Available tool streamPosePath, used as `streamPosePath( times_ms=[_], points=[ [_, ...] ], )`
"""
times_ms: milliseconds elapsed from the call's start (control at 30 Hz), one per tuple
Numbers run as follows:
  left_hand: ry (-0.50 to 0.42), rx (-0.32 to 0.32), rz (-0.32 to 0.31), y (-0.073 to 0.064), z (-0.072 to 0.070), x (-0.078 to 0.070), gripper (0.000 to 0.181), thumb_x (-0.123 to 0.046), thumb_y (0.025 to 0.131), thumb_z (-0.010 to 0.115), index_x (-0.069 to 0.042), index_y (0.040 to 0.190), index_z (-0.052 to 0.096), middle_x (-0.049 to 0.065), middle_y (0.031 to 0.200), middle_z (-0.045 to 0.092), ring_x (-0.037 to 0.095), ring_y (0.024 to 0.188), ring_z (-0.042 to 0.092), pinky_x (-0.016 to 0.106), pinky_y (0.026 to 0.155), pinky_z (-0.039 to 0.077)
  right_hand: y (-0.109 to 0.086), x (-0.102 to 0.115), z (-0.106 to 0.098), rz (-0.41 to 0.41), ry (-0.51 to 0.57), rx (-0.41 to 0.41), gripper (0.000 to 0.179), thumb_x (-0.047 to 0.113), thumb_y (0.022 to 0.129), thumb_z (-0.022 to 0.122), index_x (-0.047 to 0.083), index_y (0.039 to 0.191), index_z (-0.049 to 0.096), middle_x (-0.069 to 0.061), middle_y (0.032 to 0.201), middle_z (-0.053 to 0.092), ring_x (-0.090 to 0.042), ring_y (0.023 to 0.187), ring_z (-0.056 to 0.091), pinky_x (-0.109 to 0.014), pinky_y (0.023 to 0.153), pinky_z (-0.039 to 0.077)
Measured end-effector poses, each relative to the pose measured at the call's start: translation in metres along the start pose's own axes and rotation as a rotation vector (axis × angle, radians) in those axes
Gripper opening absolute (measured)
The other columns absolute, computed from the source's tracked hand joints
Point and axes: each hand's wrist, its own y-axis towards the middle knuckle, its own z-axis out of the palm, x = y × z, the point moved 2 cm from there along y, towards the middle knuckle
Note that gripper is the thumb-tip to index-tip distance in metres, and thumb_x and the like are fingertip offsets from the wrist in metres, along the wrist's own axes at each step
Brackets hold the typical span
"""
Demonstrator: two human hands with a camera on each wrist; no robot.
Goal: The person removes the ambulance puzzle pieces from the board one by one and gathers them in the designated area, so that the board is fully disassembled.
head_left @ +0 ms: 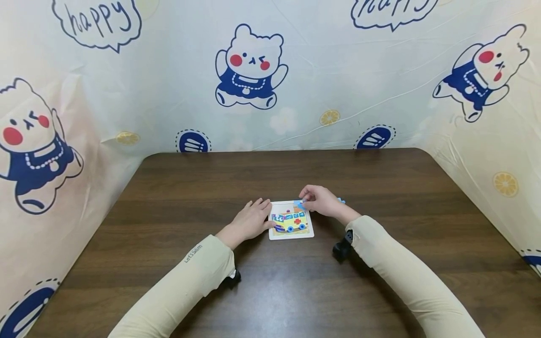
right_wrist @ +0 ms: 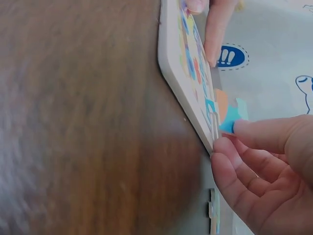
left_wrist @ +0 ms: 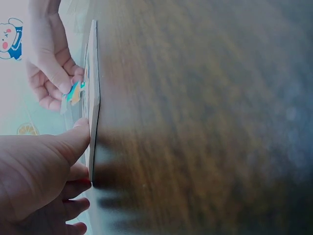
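A white-framed jigsaw puzzle board (head_left: 291,236) with a yellow bus picture lies on the table. My left hand (head_left: 252,219) rests at the board's left side, thumb on its frame and the other fingers fairly straight near the upper left corner. Over the upper right corner, my right hand (head_left: 323,201) pinches a puzzle piece (right_wrist: 231,117), blue with an orange part, between thumb and fingers. The left wrist view shows this piece tilted up from the board. Whether its lower edge touches the board, I cannot tell.
Another puzzle piece (right_wrist: 214,210) lies on the table beyond the right hand, mostly hidden by it in the head view. The brown wooden table (head_left: 274,291) ends at a cloth backdrop (head_left: 313,94) printed with bears, at the back and both sides.
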Motion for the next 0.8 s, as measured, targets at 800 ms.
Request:
streamPosePath(
  times_ms=[800],
  points=[
    [-0.003,-0.006,0.006,-0.001,0.001,0.0,0.062,-0.039,0.094,0.051,0.0,0.139,0.038,0.014,0.144,0.032,0.03,0.134,0.024,0.046,0.106,0.019,-0.011,-0.021,-0.044,0.082,0.147,-0.096,0.014,0.015,0.087,0.065,0.002,0.093,0.066,-0.01,0.082,0.062,-0.03,0.076,0.058,-0.041,0.071,0.05]
  ],
)
